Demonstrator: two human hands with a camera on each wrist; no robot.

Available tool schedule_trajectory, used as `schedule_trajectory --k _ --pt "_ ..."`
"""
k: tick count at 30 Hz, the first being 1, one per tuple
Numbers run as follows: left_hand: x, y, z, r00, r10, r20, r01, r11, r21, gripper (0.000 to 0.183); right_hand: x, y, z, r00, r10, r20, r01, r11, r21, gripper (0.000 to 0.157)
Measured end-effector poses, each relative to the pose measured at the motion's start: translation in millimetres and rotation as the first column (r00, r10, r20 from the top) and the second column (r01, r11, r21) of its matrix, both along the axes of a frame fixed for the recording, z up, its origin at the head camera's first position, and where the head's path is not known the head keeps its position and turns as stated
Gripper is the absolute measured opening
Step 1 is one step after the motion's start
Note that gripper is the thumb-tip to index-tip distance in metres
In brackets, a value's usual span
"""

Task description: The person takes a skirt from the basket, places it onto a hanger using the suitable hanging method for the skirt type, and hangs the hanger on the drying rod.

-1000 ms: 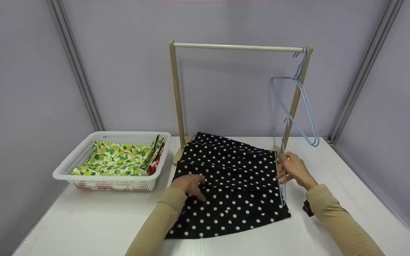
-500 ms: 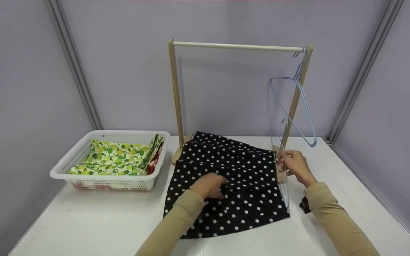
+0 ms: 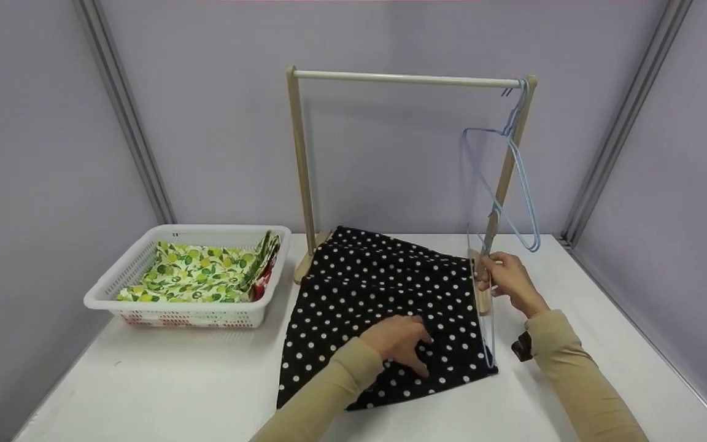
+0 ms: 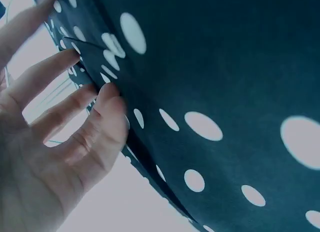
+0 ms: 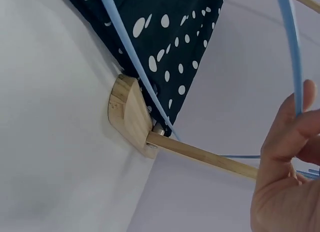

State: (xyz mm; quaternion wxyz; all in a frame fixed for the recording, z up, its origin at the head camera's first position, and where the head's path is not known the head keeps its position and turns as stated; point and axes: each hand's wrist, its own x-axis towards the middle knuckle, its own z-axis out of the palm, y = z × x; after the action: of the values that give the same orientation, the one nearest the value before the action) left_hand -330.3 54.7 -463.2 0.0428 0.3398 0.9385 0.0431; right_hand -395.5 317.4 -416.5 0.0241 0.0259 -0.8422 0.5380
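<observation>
A black cloth with white polka dots [image 3: 384,282] lies spread with folds across it on the white table. My left hand [image 3: 397,341] is over its lower right part, fingers loosely bent; in the left wrist view the fingertips [image 4: 107,92] come right up to a fold of the fabric. With thumb and fingers my right hand [image 3: 510,282] pinches a light blue clothes hanger [image 3: 492,331], held on edge along the cloth's right side. The right wrist view shows the hanger's blue bar [image 5: 131,52] crossing in front of the dotted fabric.
Behind the cloth stands a wooden rack with a white rail [image 3: 402,78]; more blue hangers [image 3: 531,202] hang at its right end. A white basket [image 3: 99,301] at left holds lemon-print cloth [image 3: 200,270] and a red-and-green piece [image 3: 261,276]. The rack's wooden foot [image 5: 132,110] borders the cloth.
My left hand has slid rightward across the cloth, from its left edge towards the hanger. The right hand keeps its grip; the hanger has tilted slightly.
</observation>
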Motion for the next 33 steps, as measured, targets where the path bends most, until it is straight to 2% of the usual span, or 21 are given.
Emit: schedule_trajectory --k 4,6,10,15,17,20,22,24,27,30,33 --pt "4.0 8 2.5 0.998 0.051 0.030 -0.050 0.998 -0.031 0.056 0.4 1 5.4 1.000 0.000 0.005 0.000 1.000 0.014 0.043" --pt "5.5 12 4.4 0.997 0.073 0.030 -0.072 0.996 -0.043 0.050 0.5 1 7.5 1.000 0.000 0.012 0.000 1.000 0.003 0.050" --pt "7.2 20 5.4 0.998 0.068 -0.014 -0.068 0.996 -0.049 0.041 0.4 0 10.3 1.000 -0.015 0.014 0.015 1.000 -0.009 0.061" --pt "3.9 24 3.9 0.995 0.012 -0.100 -0.015 0.999 -0.034 0.039 -1.5 -1 13.3 0.998 -0.053 -0.023 0.053 0.998 0.038 0.042" --pt "0.7 25 3.7 0.995 0.016 -0.098 -0.019 1.000 -0.025 0.042 -2.8 -2 14.4 0.996 -0.078 -0.049 0.082 0.994 0.073 0.041" --pt "-4.9 26 4.2 0.996 0.073 -0.045 -0.073 0.997 -0.005 0.048 -4.9 -4 15.7 0.987 -0.112 -0.111 0.129 0.979 0.159 0.047" --pt "-8.7 25 4.4 0.992 0.125 0.001 -0.125 0.992 0.003 0.044 -6.2 -4 16.9 0.980 -0.113 -0.164 0.149 0.962 0.230 0.047" --pt "-12.0 25 4.9 0.983 0.176 0.046 -0.176 0.984 0.013 0.037 -6.4 -4 19.3 0.975 -0.094 -0.200 0.149 0.947 0.284 0.045" --pt "-16.2 21 6.5 0.969 0.221 0.112 -0.227 0.973 0.038 0.026 -5.2 -1 25.5 0.976 -0.051 -0.211 0.117 0.941 0.318 0.043" --pt "-20.2 17 8.4 0.949 0.250 0.191 -0.268 0.960 0.075 0.035 -3.3 1 33.4 0.985 -0.027 -0.172 0.071 0.964 0.257 0.043" --pt "-23.5 12 9.4 0.929 0.274 0.250 -0.306 0.946 0.102 0.049 -2.2 3 39.8 0.991 -0.009 -0.133 0.024 0.993 0.112 0.041"
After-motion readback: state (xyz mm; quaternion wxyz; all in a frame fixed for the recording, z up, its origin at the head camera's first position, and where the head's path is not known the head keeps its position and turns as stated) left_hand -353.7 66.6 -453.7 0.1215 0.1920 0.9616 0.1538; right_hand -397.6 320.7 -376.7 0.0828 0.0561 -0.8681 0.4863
